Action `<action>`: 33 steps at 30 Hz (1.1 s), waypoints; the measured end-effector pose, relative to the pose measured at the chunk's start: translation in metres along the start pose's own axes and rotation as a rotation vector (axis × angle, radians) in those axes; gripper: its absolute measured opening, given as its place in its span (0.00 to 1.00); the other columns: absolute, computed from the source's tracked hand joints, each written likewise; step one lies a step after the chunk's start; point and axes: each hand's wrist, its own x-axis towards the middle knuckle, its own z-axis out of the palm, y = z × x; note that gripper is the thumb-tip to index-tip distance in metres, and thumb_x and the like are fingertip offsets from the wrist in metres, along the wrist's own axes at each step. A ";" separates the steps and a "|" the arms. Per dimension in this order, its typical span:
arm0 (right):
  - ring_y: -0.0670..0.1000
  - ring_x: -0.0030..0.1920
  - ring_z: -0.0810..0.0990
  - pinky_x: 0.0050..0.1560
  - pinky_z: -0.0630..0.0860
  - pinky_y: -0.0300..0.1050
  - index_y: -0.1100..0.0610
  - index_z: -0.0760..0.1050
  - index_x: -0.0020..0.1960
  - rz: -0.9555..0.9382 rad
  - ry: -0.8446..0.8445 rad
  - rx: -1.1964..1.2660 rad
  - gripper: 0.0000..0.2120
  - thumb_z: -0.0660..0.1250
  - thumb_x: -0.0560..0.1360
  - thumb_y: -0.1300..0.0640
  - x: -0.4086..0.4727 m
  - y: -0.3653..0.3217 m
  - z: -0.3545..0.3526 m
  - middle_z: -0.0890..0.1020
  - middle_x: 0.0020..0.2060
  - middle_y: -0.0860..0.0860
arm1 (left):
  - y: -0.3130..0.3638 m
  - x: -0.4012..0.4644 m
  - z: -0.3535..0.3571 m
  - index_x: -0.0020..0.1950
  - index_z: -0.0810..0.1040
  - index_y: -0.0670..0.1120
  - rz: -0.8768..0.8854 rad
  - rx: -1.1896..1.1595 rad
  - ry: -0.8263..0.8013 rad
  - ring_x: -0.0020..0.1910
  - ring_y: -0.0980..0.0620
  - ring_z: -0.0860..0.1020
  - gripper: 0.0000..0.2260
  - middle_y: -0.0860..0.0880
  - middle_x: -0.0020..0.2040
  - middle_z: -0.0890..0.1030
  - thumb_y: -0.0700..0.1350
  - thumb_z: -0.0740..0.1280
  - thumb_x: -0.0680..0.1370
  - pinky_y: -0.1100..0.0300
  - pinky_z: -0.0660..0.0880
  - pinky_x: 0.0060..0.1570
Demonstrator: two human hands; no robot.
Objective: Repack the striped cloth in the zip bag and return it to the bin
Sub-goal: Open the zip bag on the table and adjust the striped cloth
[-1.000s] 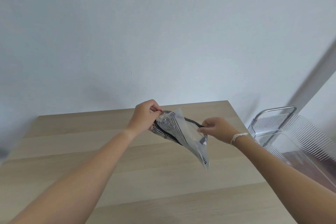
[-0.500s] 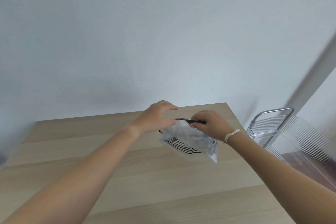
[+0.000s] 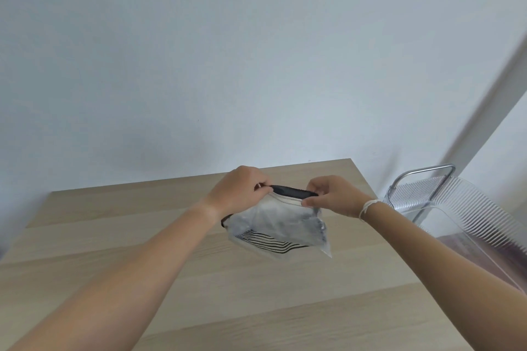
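A clear zip bag (image 3: pixel 285 222) hangs above the wooden table, held up by both hands at its top edge. Inside it lies the striped cloth (image 3: pixel 265 240), white with black stripes, and a black band of the cloth (image 3: pixel 291 192) sticks out along the bag's mouth. My left hand (image 3: pixel 242 191) pinches the left end of the top edge. My right hand (image 3: pixel 333 196) pinches the right end, a white string around its wrist. The clear ribbed bin (image 3: pixel 470 214) stands to the right of the table, below its level.
The light wooden table (image 3: pixel 142 251) fills the lower view, its far edge against a pale wall. The bin has a metal handle (image 3: pixel 427 174) at its far end. A grey door frame (image 3: pixel 490 111) rises at the right.
Both hands have come together at the bag's mouth. The bag has swung from hanging slantwise to hanging level, with the cloth pushed deeper inside it.
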 end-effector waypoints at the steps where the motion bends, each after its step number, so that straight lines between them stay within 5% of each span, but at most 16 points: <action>1: 0.49 0.32 0.69 0.36 0.65 0.44 0.55 0.72 0.32 -0.011 0.062 -0.014 0.10 0.71 0.68 0.56 0.000 -0.002 0.001 0.74 0.28 0.51 | 0.000 0.000 0.000 0.38 0.78 0.42 0.003 0.010 0.004 0.36 0.47 0.75 0.09 0.47 0.35 0.79 0.44 0.65 0.75 0.55 0.71 0.38; 5: 0.48 0.27 0.64 0.29 0.59 0.44 0.51 0.59 0.27 -0.050 0.354 -0.260 0.20 0.68 0.71 0.53 -0.006 -0.016 0.002 0.65 0.24 0.46 | 0.000 0.002 0.000 0.42 0.80 0.43 -0.004 0.016 0.035 0.37 0.51 0.74 0.08 0.49 0.38 0.79 0.44 0.63 0.76 0.59 0.68 0.37; 9: 0.51 0.29 0.62 0.27 0.56 0.44 0.53 0.56 0.27 -0.019 0.439 -0.378 0.20 0.64 0.71 0.55 -0.010 -0.022 0.005 0.64 0.23 0.48 | -0.002 0.004 -0.002 0.43 0.80 0.44 -0.021 -0.009 0.081 0.36 0.52 0.74 0.07 0.50 0.39 0.79 0.43 0.63 0.76 0.62 0.68 0.37; 16: 0.38 0.27 0.69 0.28 0.65 0.27 0.52 0.73 0.32 -0.073 0.197 0.047 0.10 0.70 0.70 0.55 -0.015 -0.009 -0.002 0.76 0.29 0.46 | -0.017 -0.003 -0.010 0.42 0.80 0.50 -0.112 -0.058 0.140 0.36 0.61 0.75 0.05 0.61 0.35 0.76 0.45 0.64 0.74 0.66 0.67 0.36; 21: 0.40 0.28 0.68 0.30 0.64 0.31 0.54 0.73 0.32 -0.218 0.293 0.018 0.09 0.70 0.69 0.56 -0.010 -0.016 0.012 0.73 0.26 0.43 | 0.004 0.002 -0.007 0.57 0.77 0.59 -0.015 -0.091 -0.010 0.48 0.57 0.77 0.13 0.60 0.49 0.80 0.50 0.66 0.73 0.60 0.74 0.47; 26: 0.41 0.26 0.67 0.27 0.61 0.32 0.46 0.67 0.29 -0.256 0.320 -0.051 0.15 0.70 0.70 0.55 -0.009 -0.021 0.010 0.68 0.22 0.43 | 0.012 0.003 -0.004 0.56 0.79 0.56 0.036 -0.072 0.005 0.48 0.55 0.79 0.10 0.54 0.50 0.83 0.49 0.64 0.76 0.56 0.76 0.48; 33: 0.35 0.31 0.72 0.34 0.66 0.26 0.50 0.74 0.37 -0.137 -0.035 0.152 0.06 0.71 0.69 0.56 -0.017 -0.007 0.002 0.76 0.32 0.42 | 0.009 0.001 -0.003 0.51 0.82 0.51 0.060 -0.073 0.046 0.42 0.55 0.78 0.09 0.52 0.43 0.83 0.44 0.63 0.76 0.59 0.74 0.43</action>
